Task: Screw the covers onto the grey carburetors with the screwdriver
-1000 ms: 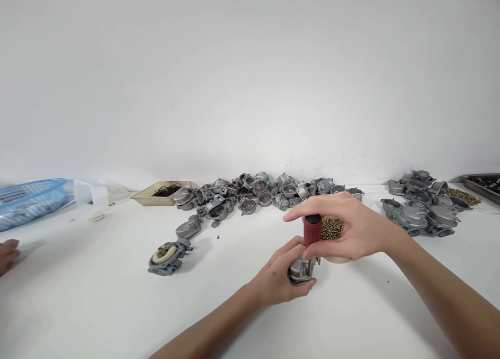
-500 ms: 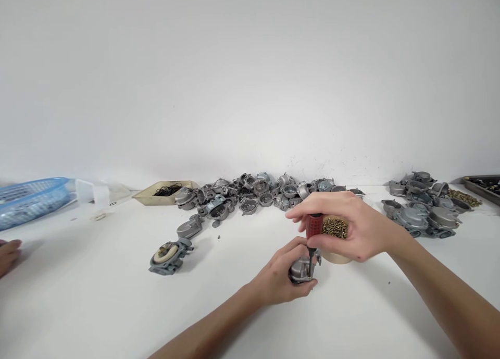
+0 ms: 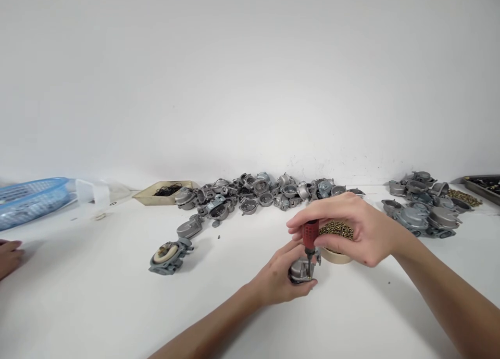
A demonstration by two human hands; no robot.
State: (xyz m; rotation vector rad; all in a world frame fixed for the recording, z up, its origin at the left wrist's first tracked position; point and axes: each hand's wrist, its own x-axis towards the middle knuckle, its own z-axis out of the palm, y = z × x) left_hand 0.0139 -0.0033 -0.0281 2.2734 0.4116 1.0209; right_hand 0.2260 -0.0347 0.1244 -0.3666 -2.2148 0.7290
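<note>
My left hand (image 3: 278, 279) grips a small grey metal carburetor part (image 3: 300, 270) on the white table (image 3: 117, 317). My right hand (image 3: 351, 228) is closed round the red handle of a screwdriver (image 3: 310, 233), held upright with its tip down on that part. Right behind the hands stands a small round dish of brass screws (image 3: 336, 233).
A heap of grey metal parts (image 3: 258, 191) lies along the back wall, a second heap (image 3: 424, 207) at the right beside loose brass screws (image 3: 463, 196) and a dark tray (image 3: 484, 184). A single part (image 3: 169, 255) lies left of centre. A beige tray (image 3: 166, 191), blue basket (image 3: 29, 200) and another person's hand (image 3: 8, 256) are at left.
The screwdriver rose slightly, then came down again on the part, and my right hand turned around its handle. The left hand kept its hold.
</note>
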